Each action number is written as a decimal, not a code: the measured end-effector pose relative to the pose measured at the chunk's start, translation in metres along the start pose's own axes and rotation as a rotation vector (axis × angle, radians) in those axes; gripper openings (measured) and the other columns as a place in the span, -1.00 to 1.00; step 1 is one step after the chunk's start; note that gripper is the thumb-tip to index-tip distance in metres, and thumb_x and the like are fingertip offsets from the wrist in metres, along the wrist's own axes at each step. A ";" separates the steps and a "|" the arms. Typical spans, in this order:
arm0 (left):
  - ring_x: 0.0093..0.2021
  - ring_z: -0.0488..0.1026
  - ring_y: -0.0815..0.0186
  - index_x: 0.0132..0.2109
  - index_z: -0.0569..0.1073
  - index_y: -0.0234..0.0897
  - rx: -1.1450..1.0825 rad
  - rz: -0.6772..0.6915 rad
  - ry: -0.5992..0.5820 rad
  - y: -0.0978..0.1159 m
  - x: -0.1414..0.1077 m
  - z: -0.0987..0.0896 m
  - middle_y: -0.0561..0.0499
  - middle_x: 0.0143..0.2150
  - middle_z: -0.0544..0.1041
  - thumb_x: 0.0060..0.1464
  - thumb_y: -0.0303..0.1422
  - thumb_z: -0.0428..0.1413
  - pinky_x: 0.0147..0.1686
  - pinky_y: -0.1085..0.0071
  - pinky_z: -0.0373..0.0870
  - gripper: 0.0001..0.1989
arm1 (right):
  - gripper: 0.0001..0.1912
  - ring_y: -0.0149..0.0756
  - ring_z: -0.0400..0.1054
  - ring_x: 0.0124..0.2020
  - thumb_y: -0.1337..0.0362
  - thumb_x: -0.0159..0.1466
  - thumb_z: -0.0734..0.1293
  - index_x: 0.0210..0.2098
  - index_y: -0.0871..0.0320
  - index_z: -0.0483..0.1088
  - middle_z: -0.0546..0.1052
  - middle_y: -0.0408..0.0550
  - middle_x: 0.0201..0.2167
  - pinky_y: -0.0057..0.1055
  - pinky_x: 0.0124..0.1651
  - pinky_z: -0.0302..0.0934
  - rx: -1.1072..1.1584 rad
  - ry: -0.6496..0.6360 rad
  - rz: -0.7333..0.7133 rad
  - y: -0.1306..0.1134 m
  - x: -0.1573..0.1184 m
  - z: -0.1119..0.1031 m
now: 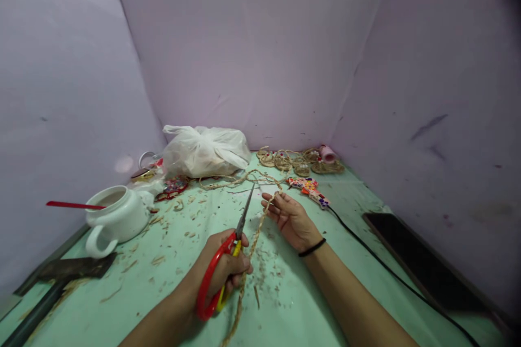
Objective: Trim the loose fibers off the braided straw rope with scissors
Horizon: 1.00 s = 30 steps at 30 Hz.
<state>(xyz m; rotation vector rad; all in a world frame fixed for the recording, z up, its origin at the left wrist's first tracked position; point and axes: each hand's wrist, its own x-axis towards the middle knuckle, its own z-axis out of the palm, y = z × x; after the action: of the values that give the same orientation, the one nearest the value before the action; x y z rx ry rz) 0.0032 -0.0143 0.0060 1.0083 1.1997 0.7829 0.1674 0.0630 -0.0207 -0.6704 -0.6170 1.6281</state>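
Straw-coloured braided cord (260, 226) runs between my two hands, above a green table cover (171, 271).
My left hand (231, 267) is closed around the red and yellow handles of the scissors (240, 227), whose blades point away from me; the cord passes just beside its fingers, and I cannot tell if they also grip it. My right hand (291, 217), with a black band (312, 248) on the wrist, holds the cord at half-bent fingers. Farther away, the cord curves on the table cover, near a white plastic bag (211, 149). Flower-patterned tool (311, 191) with black cable (366, 249) lies to the right; white pot (122, 222) is at the left.
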 end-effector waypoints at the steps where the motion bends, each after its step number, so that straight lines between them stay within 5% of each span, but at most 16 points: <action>1: -0.74 0.14 0.54 -0.29 0.21 -0.25 -0.010 0.003 -0.002 0.000 0.000 0.000 0.12 -0.64 0.38 -0.30 -0.44 0.04 -0.76 0.65 -0.05 -0.70 | -0.74 -0.41 0.42 -0.41 0.34 -0.12 0.47 -0.46 0.18 0.34 0.54 -0.11 -0.42 -0.54 -0.38 0.33 0.013 0.014 -0.028 0.000 0.000 0.002; 6: -0.74 0.12 0.55 -0.28 0.21 -0.26 -0.030 -0.010 -0.022 0.002 0.000 -0.001 0.13 -0.64 0.37 -0.31 -0.41 0.06 -0.76 0.64 -0.05 -0.68 | -0.68 -0.48 0.36 -0.55 0.35 -0.16 0.48 -0.39 0.18 0.38 0.46 -0.23 -0.60 -0.54 -0.36 0.32 0.012 0.090 -0.130 0.001 -0.002 0.007; 12: -0.73 0.16 0.51 -0.30 0.20 -0.24 0.098 0.037 -0.035 0.000 -0.001 0.001 0.19 -0.67 0.30 -0.28 -0.44 0.05 -0.78 0.63 0.03 -0.72 | -0.81 -0.51 0.29 -0.65 0.42 -0.12 0.44 -0.61 0.23 0.31 0.39 -0.22 -0.70 -0.56 -0.50 0.31 -0.042 0.244 -0.081 0.005 0.003 0.005; 20: -0.71 0.18 0.53 -0.30 0.22 -0.25 0.170 0.046 -0.099 0.000 -0.002 0.001 0.13 -0.60 0.35 -0.19 -0.46 0.02 -0.77 0.64 0.06 -0.79 | -0.76 -0.54 0.18 -0.77 0.53 0.00 0.30 -0.65 0.18 0.18 0.31 -0.25 -0.80 -0.63 -0.72 0.17 -0.073 0.456 -0.017 0.012 0.014 0.009; 30: -0.71 0.17 0.54 -0.29 0.22 -0.24 0.073 0.042 -0.099 -0.002 -0.002 -0.004 0.17 -0.63 0.31 -0.20 -0.47 0.03 -0.76 0.65 0.05 -0.76 | -0.84 -0.55 0.20 -0.75 0.46 0.08 0.28 -0.60 0.22 0.25 0.37 -0.21 -0.75 -0.64 -0.70 0.20 -0.084 0.346 -0.013 0.007 0.009 0.011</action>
<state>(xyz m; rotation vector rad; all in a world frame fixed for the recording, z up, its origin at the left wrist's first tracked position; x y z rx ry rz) -0.0009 -0.0157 0.0050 1.1223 1.1315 0.7175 0.1540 0.0705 -0.0190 -0.9820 -0.4361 1.4351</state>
